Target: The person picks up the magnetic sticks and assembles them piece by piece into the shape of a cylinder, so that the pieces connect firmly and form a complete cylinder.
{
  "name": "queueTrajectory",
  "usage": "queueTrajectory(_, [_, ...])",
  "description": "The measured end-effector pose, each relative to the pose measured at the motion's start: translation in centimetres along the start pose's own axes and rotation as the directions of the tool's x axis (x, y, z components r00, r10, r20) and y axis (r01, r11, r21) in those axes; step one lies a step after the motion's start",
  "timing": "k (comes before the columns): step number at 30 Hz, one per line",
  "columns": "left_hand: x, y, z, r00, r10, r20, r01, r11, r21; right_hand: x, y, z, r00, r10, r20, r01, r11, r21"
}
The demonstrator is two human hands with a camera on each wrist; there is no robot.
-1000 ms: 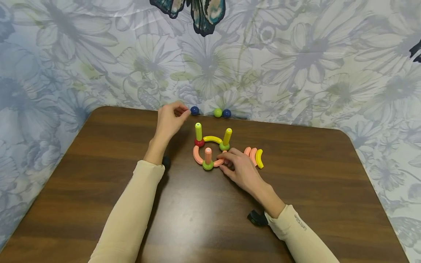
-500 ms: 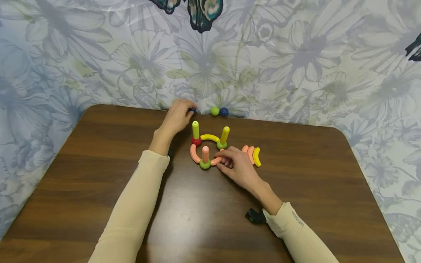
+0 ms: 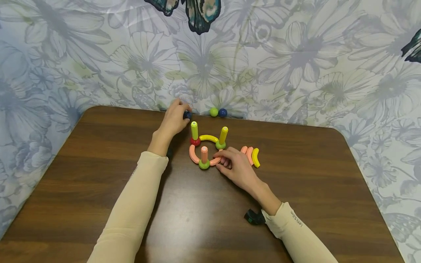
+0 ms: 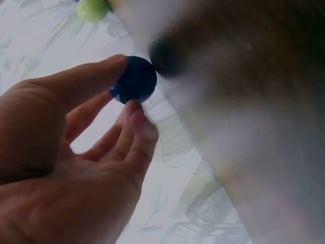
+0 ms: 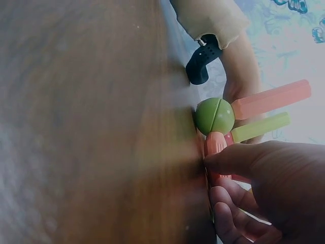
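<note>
Near the table's back edge my left hand [image 3: 174,117] pinches a dark blue ball [image 4: 138,80] between thumb and fingers. My right hand [image 3: 239,165] grips a curved pink rod [image 5: 217,145] at the near right of a ring of pieces. That rod joins a green ball [image 5: 214,116], from which a straight pink rod [image 3: 204,155] stands up. Around the ring are a red ball [image 3: 195,141] with a lime rod [image 3: 194,130], a curved yellow rod [image 3: 209,137], another green ball [image 3: 220,145] with a yellow upright rod [image 3: 224,135], and a curved pink rod [image 3: 193,154] on the left.
A green ball [image 3: 213,111] and a blue ball [image 3: 222,113] lie at the table's back edge against the patterned wall cloth. Right of the ring, a loose curved yellow rod [image 3: 255,157] lies beside curved pink rods, partly behind the right hand. The table [image 3: 184,219] is brown wood.
My left hand has reached the blue ball at the back edge, taken it and drawn it slightly to the left and nearer. The right hand keeps its hold on the curved pink rod.
</note>
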State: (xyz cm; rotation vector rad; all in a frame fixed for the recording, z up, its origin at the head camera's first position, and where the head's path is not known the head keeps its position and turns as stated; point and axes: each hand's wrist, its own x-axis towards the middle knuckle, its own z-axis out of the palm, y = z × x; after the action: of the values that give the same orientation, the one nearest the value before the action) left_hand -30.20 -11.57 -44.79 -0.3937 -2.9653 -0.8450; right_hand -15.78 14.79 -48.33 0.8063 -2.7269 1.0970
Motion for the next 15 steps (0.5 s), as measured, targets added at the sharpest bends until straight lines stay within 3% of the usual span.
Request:
queueTrajectory(4, [-0.3, -0.3, -0.4, 0.999, -0.016, 0.029, 0.016, 1.000, -0.013, 0.0, -0.1, 0.1, 1.000, -0.006, -0.002, 0.006, 1.000, -0.004])
queueTrajectory(8, [-1.3, 0.3, -1.9, 0.999, -0.030, -0.031, 0.026, 0.991, -0.133, -0.1, -0.1, 0.0, 1.000, 0.001, 0.001, -0.001, 1.000, -0.008])
queueTrajectory(11, [-2.3, 1.6, -4.4, 0.995, -0.002, -0.095, -0.023, 0.966, -0.258, -0.2, -0.2, 0.0, 1.000, 0.000, -0.002, 0.000, 1.000, -0.009])
queueTrajectory(15, [-3.8, 3.3, -8.0, 0.986, 0.121, -0.114, -0.152, 0.935, -0.320, -0.1, -0.2, -0.1, 1.000, -0.003, -0.003, 0.003, 1.000, -0.010])
